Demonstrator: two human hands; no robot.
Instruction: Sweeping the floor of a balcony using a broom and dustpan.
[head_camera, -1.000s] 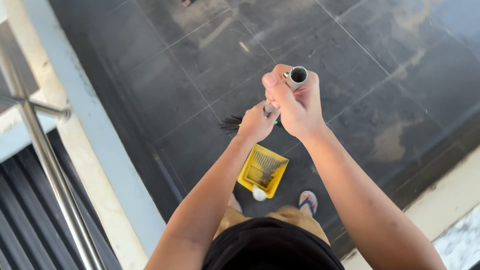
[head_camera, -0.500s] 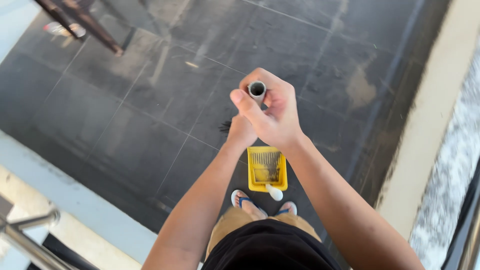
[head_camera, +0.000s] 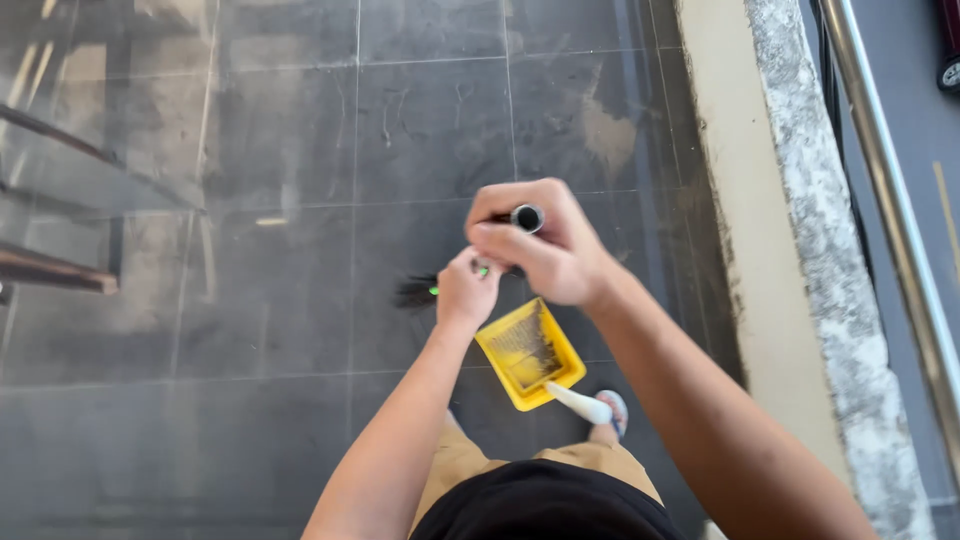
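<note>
Below me lies a floor (head_camera: 280, 300) of dark grey tiles, bounded on the right by a pale concrete curb (head_camera: 800, 250) and a metal rail (head_camera: 890, 180). My right hand (head_camera: 545, 245) is clamped around the top of the metal broom handle (head_camera: 527, 217), and my left hand (head_camera: 466, 290) is closed on the same handle lower down, with the dark bristles (head_camera: 415, 291) meeting the floor just left of it. Just below both hands, a yellow dustpan (head_camera: 530, 352) with a white handle rests on the tiles, near my sandalled foot (head_camera: 612, 410).
</note>
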